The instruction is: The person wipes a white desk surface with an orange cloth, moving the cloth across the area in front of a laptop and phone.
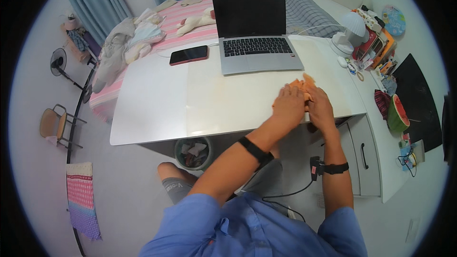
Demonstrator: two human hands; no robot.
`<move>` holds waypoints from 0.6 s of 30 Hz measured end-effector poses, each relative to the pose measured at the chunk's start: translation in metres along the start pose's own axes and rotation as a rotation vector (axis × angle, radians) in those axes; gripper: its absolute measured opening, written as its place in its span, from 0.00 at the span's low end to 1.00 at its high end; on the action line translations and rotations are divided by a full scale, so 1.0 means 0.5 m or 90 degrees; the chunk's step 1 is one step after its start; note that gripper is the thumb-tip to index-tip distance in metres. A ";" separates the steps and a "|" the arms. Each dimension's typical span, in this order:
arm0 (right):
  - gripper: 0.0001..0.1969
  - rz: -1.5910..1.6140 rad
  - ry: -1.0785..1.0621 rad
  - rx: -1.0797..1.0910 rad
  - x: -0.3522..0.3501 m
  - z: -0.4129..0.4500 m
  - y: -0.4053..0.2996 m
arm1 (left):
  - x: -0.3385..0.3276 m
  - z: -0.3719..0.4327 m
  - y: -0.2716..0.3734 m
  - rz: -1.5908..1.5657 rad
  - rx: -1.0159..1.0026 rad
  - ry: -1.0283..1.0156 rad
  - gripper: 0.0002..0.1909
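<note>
An orange cloth (306, 82) lies bunched up near the front right of the white desk (150, 96). My left hand (290, 104) rests over its left side, fingers bent down onto the fabric. On the cloth's right side, my right hand (321, 107) grips the folds, its thumb towards the left hand. Part of the cloth is hidden beneath both hands. Just beyond them stands an open laptop (262, 62) with a dark screen. To the laptop's left, a phone in a red case (189, 55) lies face up.
A white lamp (343, 44), books (371, 48) and a cut watermelon (398, 114) occupy the right side. Below the desk are a waste bin (194, 153) and drawers (364, 160). A black cable (285, 196) hangs from my right wrist strap. Behind is a bed (171, 18).
</note>
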State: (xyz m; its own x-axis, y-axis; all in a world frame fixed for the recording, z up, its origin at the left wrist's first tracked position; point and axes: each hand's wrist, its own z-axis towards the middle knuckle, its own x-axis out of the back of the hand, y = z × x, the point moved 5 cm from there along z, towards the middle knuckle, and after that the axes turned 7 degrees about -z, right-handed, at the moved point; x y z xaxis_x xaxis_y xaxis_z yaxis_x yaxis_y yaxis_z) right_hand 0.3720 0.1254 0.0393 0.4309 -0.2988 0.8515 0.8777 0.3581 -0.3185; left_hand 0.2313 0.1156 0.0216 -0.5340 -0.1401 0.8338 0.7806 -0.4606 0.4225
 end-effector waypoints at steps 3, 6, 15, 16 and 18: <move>0.21 0.049 0.033 0.153 -0.052 0.009 -0.112 | 0.088 -0.082 -0.083 0.006 0.007 0.004 0.26; 0.22 0.065 0.076 0.286 -0.108 0.002 -0.251 | 0.169 -0.194 -0.180 0.034 0.047 0.037 0.26; 0.25 0.077 -0.095 0.319 -0.226 -0.007 -0.587 | 0.382 -0.428 -0.351 0.020 0.203 0.112 0.22; 0.25 0.076 -0.042 0.324 -0.224 -0.010 -0.596 | 0.385 -0.432 -0.354 0.022 0.205 0.113 0.22; 0.22 0.081 0.053 0.351 -0.221 -0.013 -0.600 | 0.386 -0.436 -0.354 0.016 0.198 0.132 0.22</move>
State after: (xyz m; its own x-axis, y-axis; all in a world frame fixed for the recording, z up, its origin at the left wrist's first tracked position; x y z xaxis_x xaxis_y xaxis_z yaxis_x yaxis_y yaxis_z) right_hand 0.0622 0.0454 0.0381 0.5607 -0.2833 0.7780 0.5881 0.7977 -0.1334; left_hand -0.0809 -0.0208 0.0304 -0.5434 -0.3369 0.7689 0.8383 -0.1704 0.5178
